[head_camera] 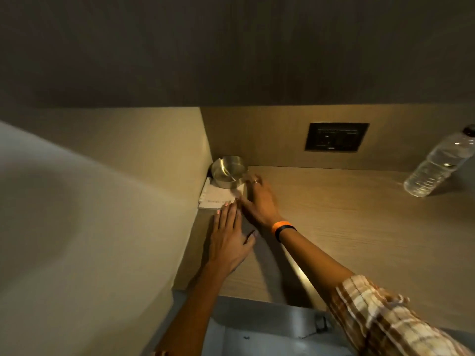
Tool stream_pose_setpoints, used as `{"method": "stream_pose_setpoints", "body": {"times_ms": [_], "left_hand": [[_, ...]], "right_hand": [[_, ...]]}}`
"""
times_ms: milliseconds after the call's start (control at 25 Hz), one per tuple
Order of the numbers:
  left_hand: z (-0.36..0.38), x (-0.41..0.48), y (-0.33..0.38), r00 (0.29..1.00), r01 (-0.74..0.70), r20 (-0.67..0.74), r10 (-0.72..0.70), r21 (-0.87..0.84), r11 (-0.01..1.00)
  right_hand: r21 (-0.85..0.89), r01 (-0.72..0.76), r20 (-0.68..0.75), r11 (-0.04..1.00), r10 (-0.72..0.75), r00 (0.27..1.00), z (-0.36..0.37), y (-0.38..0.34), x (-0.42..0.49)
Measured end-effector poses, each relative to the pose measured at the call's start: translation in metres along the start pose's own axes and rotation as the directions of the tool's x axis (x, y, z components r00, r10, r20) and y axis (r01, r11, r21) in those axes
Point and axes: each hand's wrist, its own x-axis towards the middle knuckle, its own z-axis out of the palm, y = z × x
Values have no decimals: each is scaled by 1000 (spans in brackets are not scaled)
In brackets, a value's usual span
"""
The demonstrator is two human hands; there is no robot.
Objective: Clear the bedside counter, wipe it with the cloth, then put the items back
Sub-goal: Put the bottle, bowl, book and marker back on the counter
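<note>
- While both hands lie flat, fingers extended together, we log:
- Notepad [218,197], under left hand [228,240] fingertips: light, flexible; take its edge.
- Metal ashtray [228,175], beyond right hand [259,201] fingertips, atop pad: rigid, slippery; grip rim.

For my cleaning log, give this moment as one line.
left hand: flat by notepad | right hand: at ashtray | bottle: standing, far right

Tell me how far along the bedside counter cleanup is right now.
Hard to tell the stage: no cloth shows. The metal ashtray sits on the white notepad in the counter's back left corner, and the water bottle stands far right. Both hands, left hand and right hand, are open at the notepad's edge, either squaring it up or about to lift it.
</note>
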Motion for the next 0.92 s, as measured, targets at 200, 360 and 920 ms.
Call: {"method": "stream_pose_setpoints", "body": {"times_ms": [200, 360, 920], "left_hand": [[3, 2, -8, 997, -64, 32, 66, -39, 997], [-1, 7, 3, 994, -75, -78, 71, -50, 996], [29, 37, 177, 955, -269, 99, 278, -101, 958]], "right_hand": [[-73, -66, -17, 995, 65, 998, 34, -19, 42], [-17, -153, -124, 988, 150, 981, 8, 0, 28], [-83, -478, -395, 875, 411, 821, -149, 153, -66]]}}
